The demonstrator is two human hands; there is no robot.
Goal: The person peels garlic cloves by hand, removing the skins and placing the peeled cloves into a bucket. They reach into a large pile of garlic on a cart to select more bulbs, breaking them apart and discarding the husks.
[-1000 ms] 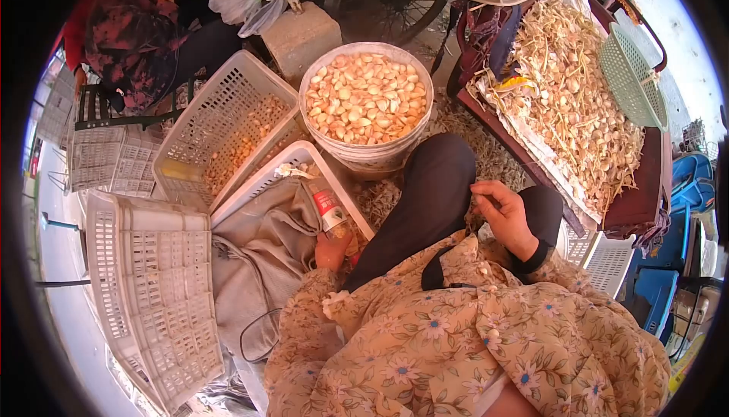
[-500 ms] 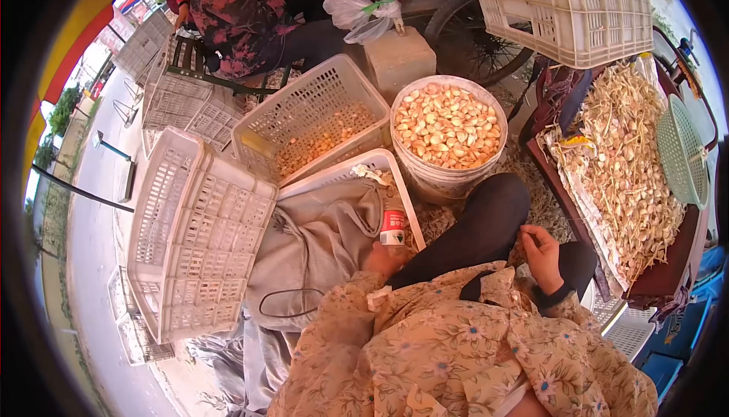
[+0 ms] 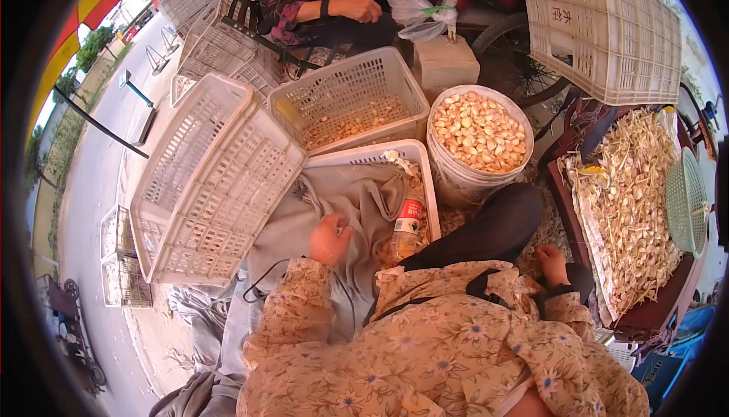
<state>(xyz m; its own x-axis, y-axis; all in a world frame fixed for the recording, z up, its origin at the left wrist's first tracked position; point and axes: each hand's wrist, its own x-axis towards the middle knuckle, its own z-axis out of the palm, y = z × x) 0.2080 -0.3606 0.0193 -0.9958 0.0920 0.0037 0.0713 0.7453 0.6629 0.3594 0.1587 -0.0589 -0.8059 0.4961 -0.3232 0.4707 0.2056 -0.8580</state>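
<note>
My left hand [image 3: 330,240] is closed over a grey cloth [image 3: 292,223] draped in a white crate [image 3: 421,160]; what its fingers hold, if anything, is hidden. To its right a plastic bottle with a red and white label [image 3: 408,220] leans in the same crate. My right hand [image 3: 552,264] is curled by my right knee, its fingertips partly out of sight. In front of my legs stands a white bucket [image 3: 456,170] full of peeled garlic cloves [image 3: 480,132]. At the right, unpeeled garlic [image 3: 626,204] is heaped on a dark red cart bed.
A tilted plastic crate [image 3: 220,189] stands at my left. Behind the bucket a larger crate [image 3: 304,106] holds more cloves. A green colander [image 3: 686,201] rests at the cart's right edge. Across from me sits another person, whose hand [image 3: 361,9] is visible. A crate [image 3: 607,26] hangs over the upper right.
My left hand has moved left and up, away from beside the bottle, to over the grey cloth. The right hand stays near the knee, more curled. The view has shifted left.
</note>
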